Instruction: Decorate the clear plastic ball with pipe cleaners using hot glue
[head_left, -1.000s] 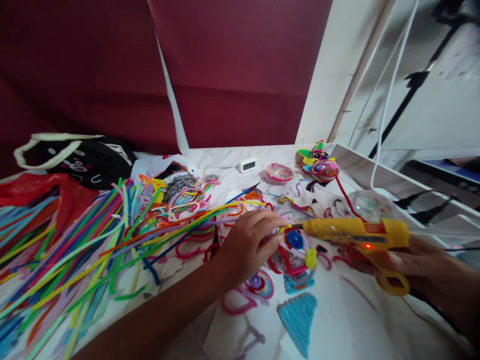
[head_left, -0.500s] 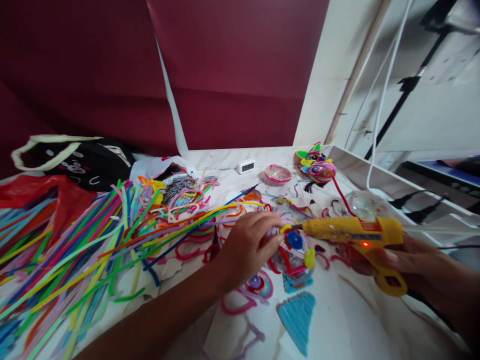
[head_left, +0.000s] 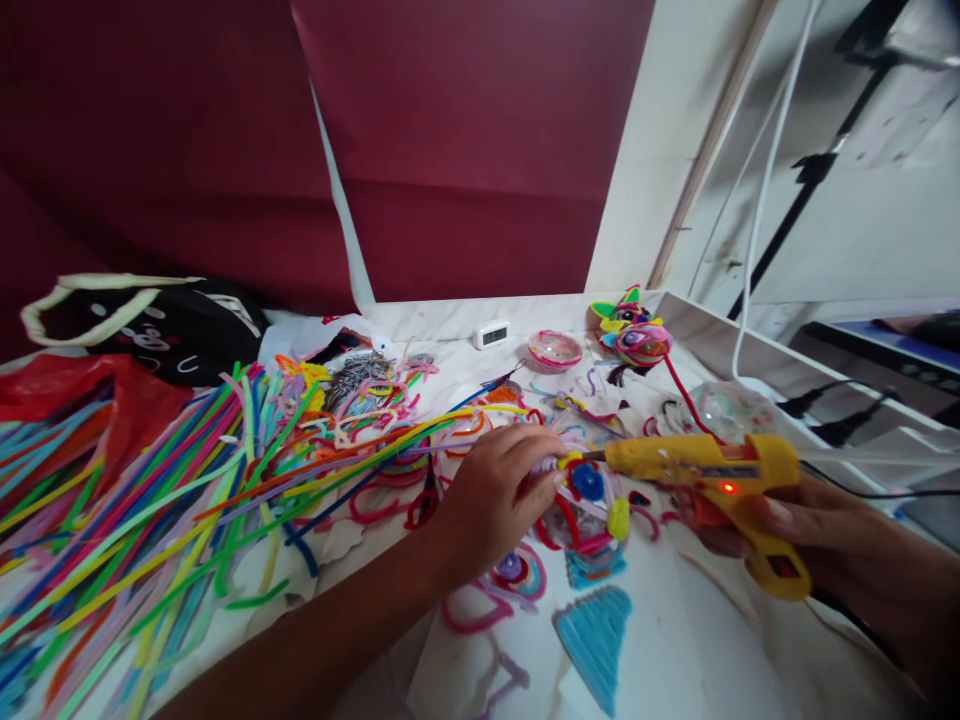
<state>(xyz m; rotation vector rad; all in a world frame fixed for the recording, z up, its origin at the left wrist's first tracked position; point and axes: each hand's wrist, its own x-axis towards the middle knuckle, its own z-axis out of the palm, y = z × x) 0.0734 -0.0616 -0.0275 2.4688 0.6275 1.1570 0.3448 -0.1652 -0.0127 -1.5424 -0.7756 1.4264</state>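
Glue gun (head_left: 705, 462) fills my right hand (head_left: 817, 530); my left hand (head_left: 499, 480) pinches the decorated piece (head_left: 587, 482). I should steady the nozzle (head_left: 595, 456) just clear of those fingertips (head_left: 555, 480).

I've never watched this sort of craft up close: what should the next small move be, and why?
Perhaps a gentle squeeze of the glue gun in the right hand: its red light is lit, its nozzle is at the yellow piece, and the left hand holds the pipe-cleaner ornament beside it.
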